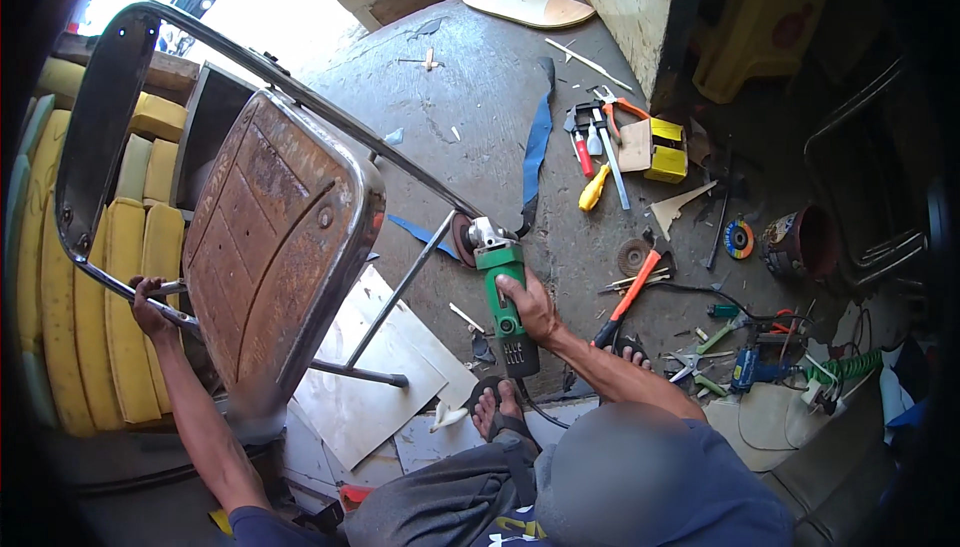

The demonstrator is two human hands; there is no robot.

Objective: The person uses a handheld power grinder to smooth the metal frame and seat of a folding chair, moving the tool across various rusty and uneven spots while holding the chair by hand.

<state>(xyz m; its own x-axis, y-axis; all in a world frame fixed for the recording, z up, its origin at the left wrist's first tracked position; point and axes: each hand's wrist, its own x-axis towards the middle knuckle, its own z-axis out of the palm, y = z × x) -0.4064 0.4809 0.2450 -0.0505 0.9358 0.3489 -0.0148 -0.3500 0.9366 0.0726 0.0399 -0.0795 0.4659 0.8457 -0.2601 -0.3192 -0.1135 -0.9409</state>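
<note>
A metal folding chair [262, 247] with a rusty brown seat pan and a chromed tube frame is tilted over at the left. My left hand [152, 309] is closed round its lower frame tube, beside the seat. In my right hand [532, 307] is a green angle grinder [503, 287], gripped by its body. Its reddish-brown disc [463, 237] meets the chair's tubing where a leg joins the long side rail; whether it is spinning I cannot tell. The grinder's dark cord hangs down past my foot.
Stacked yellow foam pads [130, 327] stand behind the chair. White sheets [375, 392] lie beneath it. Right of the grinder are an orange-handled hammer [627, 297], a yellow-handled screwdriver [594, 189], a yellow box [668, 157], a flap disc [739, 239], a bucket [800, 244] and loose cords.
</note>
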